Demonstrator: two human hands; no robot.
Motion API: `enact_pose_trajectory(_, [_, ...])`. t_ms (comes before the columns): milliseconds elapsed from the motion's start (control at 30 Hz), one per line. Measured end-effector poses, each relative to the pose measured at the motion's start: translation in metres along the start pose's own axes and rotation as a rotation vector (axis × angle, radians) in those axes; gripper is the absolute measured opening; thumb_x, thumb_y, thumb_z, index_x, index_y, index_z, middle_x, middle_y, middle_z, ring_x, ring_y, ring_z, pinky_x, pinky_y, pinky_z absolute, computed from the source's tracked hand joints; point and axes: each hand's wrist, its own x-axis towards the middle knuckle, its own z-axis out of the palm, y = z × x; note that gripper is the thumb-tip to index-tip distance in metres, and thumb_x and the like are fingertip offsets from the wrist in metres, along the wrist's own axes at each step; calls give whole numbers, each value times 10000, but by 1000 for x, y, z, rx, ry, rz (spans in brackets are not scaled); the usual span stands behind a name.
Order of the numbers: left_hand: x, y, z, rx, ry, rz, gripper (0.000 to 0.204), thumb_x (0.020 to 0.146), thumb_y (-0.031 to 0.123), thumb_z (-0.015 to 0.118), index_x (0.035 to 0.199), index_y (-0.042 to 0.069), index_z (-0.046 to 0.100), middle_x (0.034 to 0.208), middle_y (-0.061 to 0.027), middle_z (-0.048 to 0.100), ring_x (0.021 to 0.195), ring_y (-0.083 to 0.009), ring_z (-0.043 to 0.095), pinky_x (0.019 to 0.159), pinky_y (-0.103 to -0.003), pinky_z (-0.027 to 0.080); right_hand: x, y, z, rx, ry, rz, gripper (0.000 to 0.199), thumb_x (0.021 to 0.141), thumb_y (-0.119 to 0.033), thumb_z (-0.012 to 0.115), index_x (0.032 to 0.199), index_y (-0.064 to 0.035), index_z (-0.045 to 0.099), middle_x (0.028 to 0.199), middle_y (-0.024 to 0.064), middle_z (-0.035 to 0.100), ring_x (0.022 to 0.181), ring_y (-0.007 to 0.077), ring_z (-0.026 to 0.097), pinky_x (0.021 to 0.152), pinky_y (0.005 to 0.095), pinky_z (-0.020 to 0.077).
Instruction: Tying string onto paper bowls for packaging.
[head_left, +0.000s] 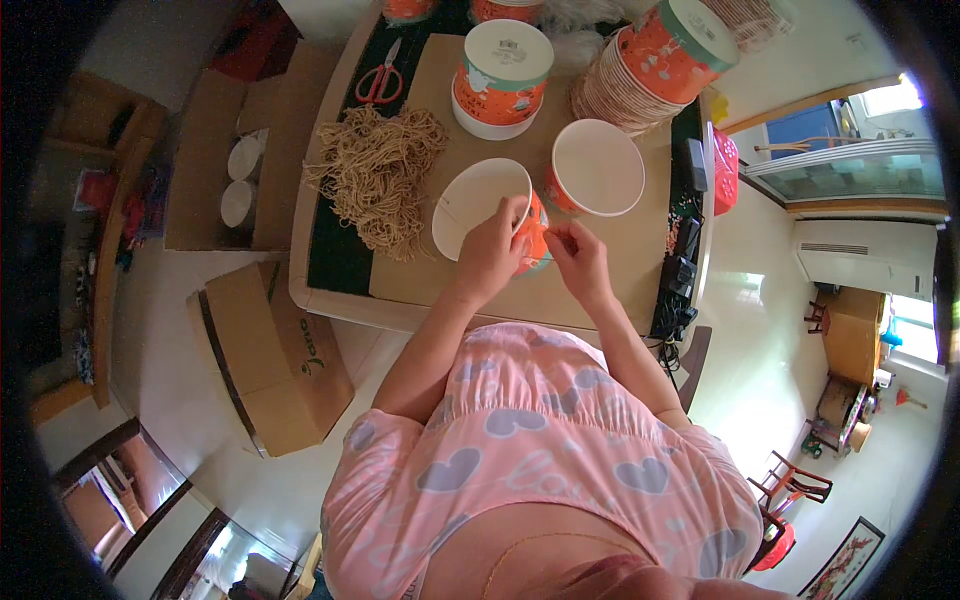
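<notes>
A white-lined paper bucket (465,208) with an orange printed side lies tilted on the cardboard sheet, its mouth facing left. My left hand (489,250) is closed at its rim, fingers against the orange wall. Just right of it, my right hand (581,258) pinches at the bucket's side; whatever is between those fingertips is too small to make out. Close behind stands another open paper bucket (598,168), upright. To the left a heap of tan twine (378,170) is spread loosely. Farther back, an upside-down orange bucket (500,85) sits over a white one.
Red-handled scissors (380,84) lie beyond the twine. Tall nested stacks of paper buckets (625,85) lean at the back right. Black adapters and cables (680,272) line the table's right edge. Cardboard boxes (270,355) stand on the floor at left.
</notes>
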Motion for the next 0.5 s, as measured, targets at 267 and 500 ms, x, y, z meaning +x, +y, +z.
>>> enact_pose_trajectory(267, [2,5,-5,-16,-20,-56,441,790,42,600,1193,81,425,844,-151,619,775,-348,612,670,-439,478,8,-6,4,-32,8,-2,117,854,-95,601,868,20,590,677,72,554,639,82,476,582,248,427])
enact_pose_trajectory(500, [-3,-4,1,-77,-46,-63,434,799,37,595,1201,84,439,835,-139,619,761,-323,621,682,-413,487,12,2,5,43,-5,-16,99,861,-78,590,869,21,589,715,43,568,672,74,499,607,232,434])
